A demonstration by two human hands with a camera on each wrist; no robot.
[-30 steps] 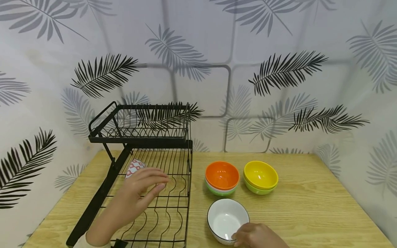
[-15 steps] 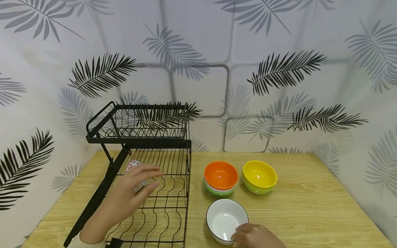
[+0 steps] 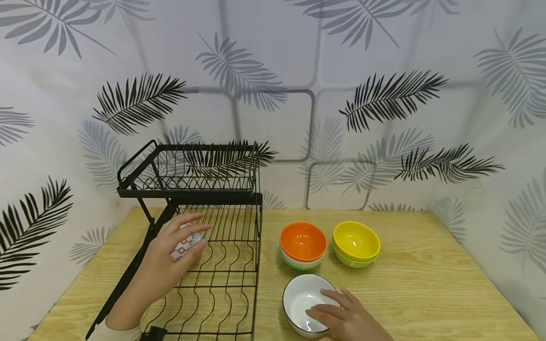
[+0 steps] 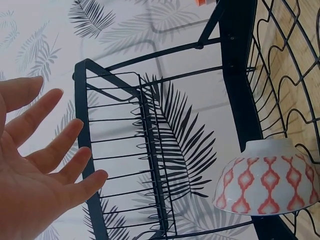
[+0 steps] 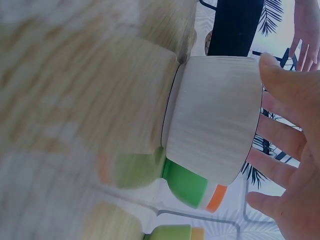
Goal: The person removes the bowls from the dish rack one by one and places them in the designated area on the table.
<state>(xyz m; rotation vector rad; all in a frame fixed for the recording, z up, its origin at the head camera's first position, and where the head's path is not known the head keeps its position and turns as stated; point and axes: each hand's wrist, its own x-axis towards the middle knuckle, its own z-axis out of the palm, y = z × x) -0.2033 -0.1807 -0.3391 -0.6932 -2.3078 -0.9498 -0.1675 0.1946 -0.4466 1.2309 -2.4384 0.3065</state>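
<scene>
My left hand [image 3: 168, 260] hovers over the lower tier of a black dish rack [image 3: 251, 193], fingers spread and holding nothing. Behind it a small white bowl with a red pattern [image 4: 267, 187] lies in the rack, partly hidden in the head view; the left wrist view shows it upside down and apart from the hand. On the table stands a white ribbed bowl with a dark rim [image 3: 298, 296]. Over its near right rim my right hand [image 3: 351, 319] has its fingers loosely spread; whether any finger touches the bowl [image 5: 215, 110] I cannot tell.
Behind the white bowl, a stack with an orange bowl [image 3: 303, 240] on top stands near a stack with a yellow bowl [image 3: 356, 240] on top. The rack's raised upper tier [image 3: 187, 193] overhangs its back part. A leaf-patterned backdrop [image 3: 281, 123] closes off the rear.
My left hand has drifted left over the rack, fingers still spread. The right hand has let go of the white bowl's rim and its fingers have lifted and spread.
</scene>
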